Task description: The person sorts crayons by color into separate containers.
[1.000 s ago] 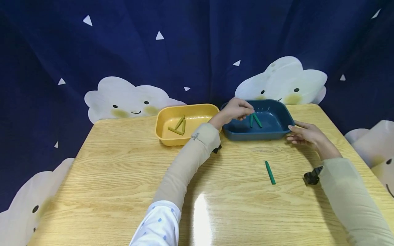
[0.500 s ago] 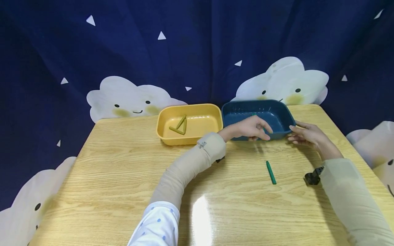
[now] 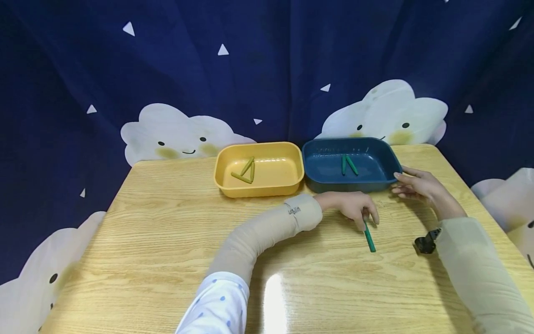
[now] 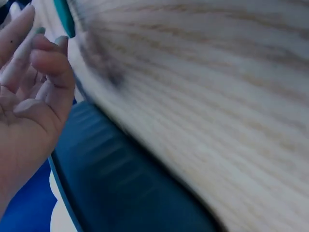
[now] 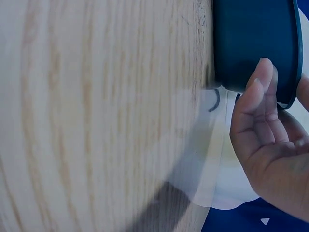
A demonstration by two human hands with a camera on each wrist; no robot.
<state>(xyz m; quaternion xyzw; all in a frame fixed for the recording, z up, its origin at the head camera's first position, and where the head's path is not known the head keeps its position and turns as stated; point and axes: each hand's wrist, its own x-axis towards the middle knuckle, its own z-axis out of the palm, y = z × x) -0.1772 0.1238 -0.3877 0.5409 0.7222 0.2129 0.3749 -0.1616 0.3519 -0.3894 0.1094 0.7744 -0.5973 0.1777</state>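
A green crayon [image 3: 369, 240] lies on the table in front of the blue tray [image 3: 346, 187]. My left hand [image 3: 354, 207] is over its far end, fingers pointing down and bent, hiding that end. In the left wrist view the green crayon [image 4: 64, 17] shows just past the fingertips, apart from them or barely touching. Two more green crayons [image 3: 352, 165] lie inside the blue tray. At that tray's right front corner, my right hand [image 3: 418, 186] holds the rim, thumb on top and fingers below; the right wrist view shows these fingers [image 5: 260, 106] against the outer wall.
A yellow tray [image 3: 258, 191] stands left of the blue one, their sides touching or nearly so. Three olive-yellow crayons [image 3: 241, 177] lie in it. Behind the wooden table [image 3: 167, 232] hangs a dark blue curtain [image 3: 267, 69] with clouds.
My left hand has moved from above the blue tray toward the front and right, down to the green crayon on the table. The right hand has stayed at the blue tray's corner.
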